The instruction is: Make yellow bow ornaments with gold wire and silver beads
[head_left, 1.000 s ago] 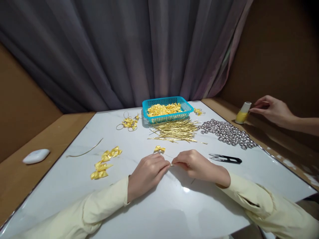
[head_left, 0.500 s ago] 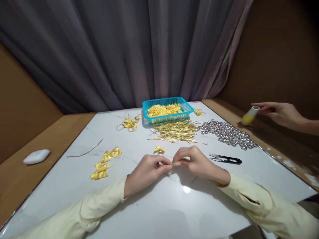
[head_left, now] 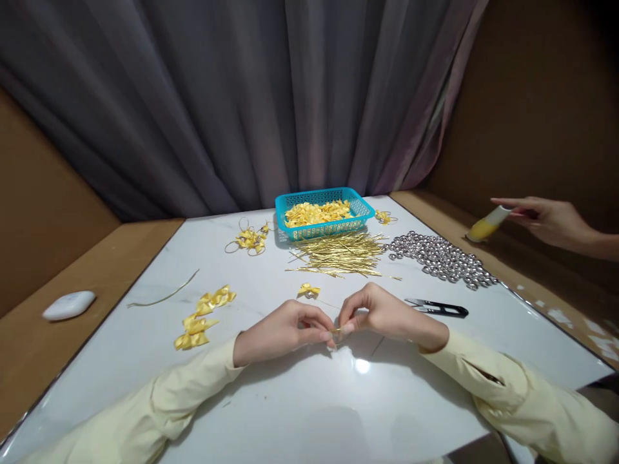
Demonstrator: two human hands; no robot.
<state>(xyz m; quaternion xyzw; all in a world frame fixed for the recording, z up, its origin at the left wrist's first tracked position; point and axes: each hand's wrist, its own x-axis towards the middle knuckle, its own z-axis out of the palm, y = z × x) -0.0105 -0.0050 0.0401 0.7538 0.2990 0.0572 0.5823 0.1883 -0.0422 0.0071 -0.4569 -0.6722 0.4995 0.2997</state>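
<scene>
Pinching gold wire [head_left: 335, 330], left hand [head_left: 285, 332] meets right hand [head_left: 387, 316] mid table [head_left: 145, 361].

Left hand [head_left: 283, 330]: pinches gold wire [head_left: 335, 330], near table's [head_left: 300, 399] front edge.
Right hand [head_left: 382, 316]: pinches same wire, fingertips meeting left's.
Bow [head_left: 308, 290]: just behind hands.
Snips [head_left: 438, 309]: right of hands.
Basket [head_left: 323, 212]: back edge.

Craft worktable [head_left: 290, 399], ribbon bows [head_left: 203, 316], gold wires [head_left: 341, 251]
</scene>
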